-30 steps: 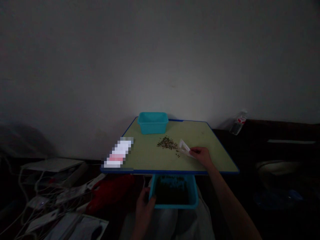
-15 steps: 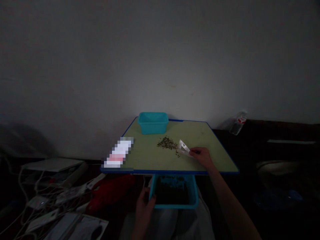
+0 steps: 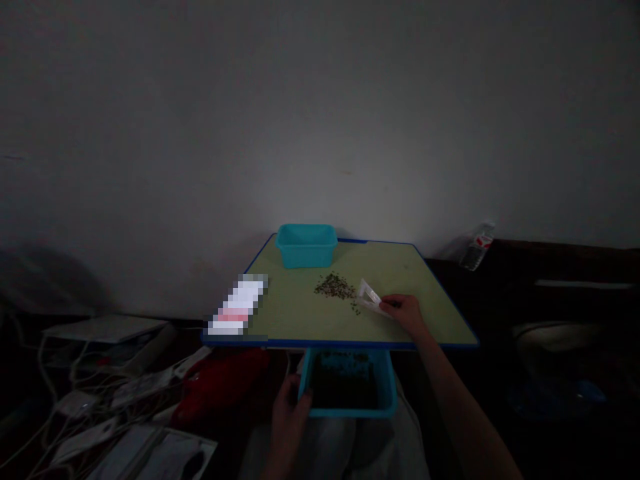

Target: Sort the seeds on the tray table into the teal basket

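My left hand [image 3: 289,415] is closed on the left rim of a turquoise plastic basin [image 3: 393,393], thumb over the edge. The basin sits at my lap, just below the table's near edge, with dark loose bits covering much of its bottom. Over the table, my right hand [image 3: 405,313] pinches a clear, folded plastic piece [image 3: 369,295]; its exact kind I cannot make out. The left end of that piece meets the right side of a small pile of dark, seed-like grains [image 3: 334,287]. A few stray grains lie just in front of the pile.
A second turquoise basin [image 3: 307,256] stands at the back left of the blue-edged table [image 3: 300,323]. A pixelated bright rectangle [image 3: 237,307] covers the left side. Beyond the right edge leans a plastic bottle [image 3: 477,248]. Cables and a red bag [image 3: 225,383] lie lower left.
Almost nothing differs. Both hands keep their holds, and the pile and basins stay in place.
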The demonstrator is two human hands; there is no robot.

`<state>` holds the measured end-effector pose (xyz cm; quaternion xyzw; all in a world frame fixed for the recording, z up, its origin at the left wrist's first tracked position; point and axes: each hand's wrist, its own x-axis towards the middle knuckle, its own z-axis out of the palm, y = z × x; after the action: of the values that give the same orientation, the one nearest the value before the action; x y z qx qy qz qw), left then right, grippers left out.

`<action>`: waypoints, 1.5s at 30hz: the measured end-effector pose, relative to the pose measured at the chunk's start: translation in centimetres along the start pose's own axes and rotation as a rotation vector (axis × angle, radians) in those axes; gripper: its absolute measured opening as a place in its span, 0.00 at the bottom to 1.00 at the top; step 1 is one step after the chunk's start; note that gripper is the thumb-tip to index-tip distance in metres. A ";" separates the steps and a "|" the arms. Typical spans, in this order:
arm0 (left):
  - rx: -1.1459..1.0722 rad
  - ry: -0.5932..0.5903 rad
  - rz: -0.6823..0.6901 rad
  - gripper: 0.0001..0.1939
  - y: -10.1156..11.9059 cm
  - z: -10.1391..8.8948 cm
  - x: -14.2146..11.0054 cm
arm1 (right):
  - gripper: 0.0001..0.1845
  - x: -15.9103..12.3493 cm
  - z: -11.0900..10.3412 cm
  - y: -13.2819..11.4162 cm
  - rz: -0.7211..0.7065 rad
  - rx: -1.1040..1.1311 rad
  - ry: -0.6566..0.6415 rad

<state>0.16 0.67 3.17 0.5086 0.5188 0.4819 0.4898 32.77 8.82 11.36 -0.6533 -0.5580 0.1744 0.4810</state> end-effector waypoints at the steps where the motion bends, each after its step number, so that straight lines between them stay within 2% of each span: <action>1: 0.000 -0.006 -0.008 0.09 0.1 0.0 0.1 | 0.12 0.0 0.0 0.0 0.000 0.001 0.008; 15: -0.036 -0.022 -0.013 0.08 -0.2 0.0 0.0 | 0.12 0.0 0.2 0.0 0.003 0.019 -0.014; 24: -0.053 0.004 -0.035 0.09 0.5 0.0 0.0 | 0.12 0.2 -0.1 0.4 -0.002 -0.023 0.053; 31: -0.036 -0.007 -0.005 0.10 0.1 0.0 -0.1 | 0.13 0.1 0.0 -0.1 0.001 -0.034 0.056; 40: -0.054 -0.012 -0.016 0.10 -0.2 0.0 -0.1 | 0.12 0.3 0.1 0.8 -0.001 -0.001 0.033; 45: -0.067 0.002 -0.018 0.11 -0.8 0.0 0.1 | 0.13 0.2 0.1 0.5 0.007 0.002 0.042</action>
<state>0.09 0.79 2.37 0.4869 0.5074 0.4952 0.5102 33.07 9.09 11.00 -0.6580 -0.5455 0.1630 0.4928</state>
